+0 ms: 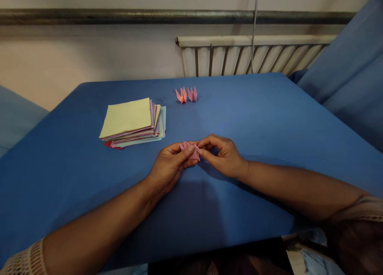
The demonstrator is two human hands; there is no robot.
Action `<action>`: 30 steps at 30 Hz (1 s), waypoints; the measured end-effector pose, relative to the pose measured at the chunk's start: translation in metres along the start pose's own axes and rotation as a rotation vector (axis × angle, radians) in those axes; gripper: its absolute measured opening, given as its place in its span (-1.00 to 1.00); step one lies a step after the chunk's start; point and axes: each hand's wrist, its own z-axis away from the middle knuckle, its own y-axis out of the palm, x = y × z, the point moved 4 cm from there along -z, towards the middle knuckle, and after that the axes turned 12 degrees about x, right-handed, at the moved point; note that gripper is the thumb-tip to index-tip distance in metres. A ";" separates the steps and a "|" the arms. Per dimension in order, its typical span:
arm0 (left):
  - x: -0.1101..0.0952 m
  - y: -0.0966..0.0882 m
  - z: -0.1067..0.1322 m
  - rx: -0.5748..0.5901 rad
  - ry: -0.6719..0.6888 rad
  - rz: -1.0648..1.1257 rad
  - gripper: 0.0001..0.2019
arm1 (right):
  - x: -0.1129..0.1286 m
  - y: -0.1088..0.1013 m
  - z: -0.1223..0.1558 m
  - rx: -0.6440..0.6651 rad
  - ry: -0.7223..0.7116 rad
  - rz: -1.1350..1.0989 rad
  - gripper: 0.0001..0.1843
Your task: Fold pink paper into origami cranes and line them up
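A small pink folded paper piece [190, 151] sits between both hands just above the blue table [269, 123]. My left hand [169, 167] pinches its left side with thumb and fingers. My right hand [223, 155] pinches its right side, fingers curled. Most of the paper is hidden by my fingertips. Two finished folded paper pieces, one orange [181, 95] and one pink [192, 94], stand farther back near the table's middle.
A stack of coloured paper sheets [133, 123], pale yellow on top, lies to the left of my hands. A white radiator [254, 57] runs along the wall behind the table. Blue cushions [353, 67] rise at the right.
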 end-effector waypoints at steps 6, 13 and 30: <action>0.002 -0.001 0.000 0.002 -0.002 -0.005 -0.80 | 0.002 0.001 0.001 -0.010 0.016 0.035 -0.96; -0.002 0.003 0.000 -0.006 0.039 -0.008 -0.81 | 0.000 0.005 0.001 0.023 0.033 -0.004 -0.95; -0.002 0.005 -0.002 -0.002 0.026 -0.014 -0.82 | -0.005 0.005 0.002 0.019 0.040 0.037 -0.96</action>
